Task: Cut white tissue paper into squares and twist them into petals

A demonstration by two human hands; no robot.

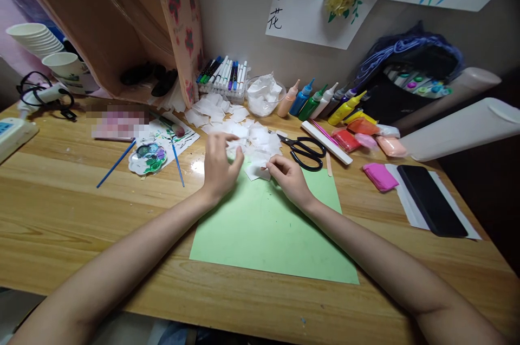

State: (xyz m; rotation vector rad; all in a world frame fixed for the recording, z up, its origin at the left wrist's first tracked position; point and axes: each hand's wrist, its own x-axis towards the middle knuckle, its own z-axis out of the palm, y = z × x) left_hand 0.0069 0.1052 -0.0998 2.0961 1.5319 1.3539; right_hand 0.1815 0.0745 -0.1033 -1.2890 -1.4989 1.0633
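Observation:
A green paper sheet [268,231] lies flat on the wooden desk [73,209]. At its far edge sits a heap of small white tissue squares [247,136]. My left hand [219,163] hovers over the heap, fingers curled and pinching a white tissue piece. My right hand [286,174] rests on the green sheet's far edge, fingers closed on another white tissue square [258,171]. Black scissors [304,151] lie just right of the heap.
Coloured paint bottles [320,101], a marker box [223,77], a clear bowl of tissue [264,96], clay packets [361,134], a pink block [379,176] and a black phone [430,199] sit to the right. Left: a paint palette [148,158], brushes, paper cups [40,41], a glue gun.

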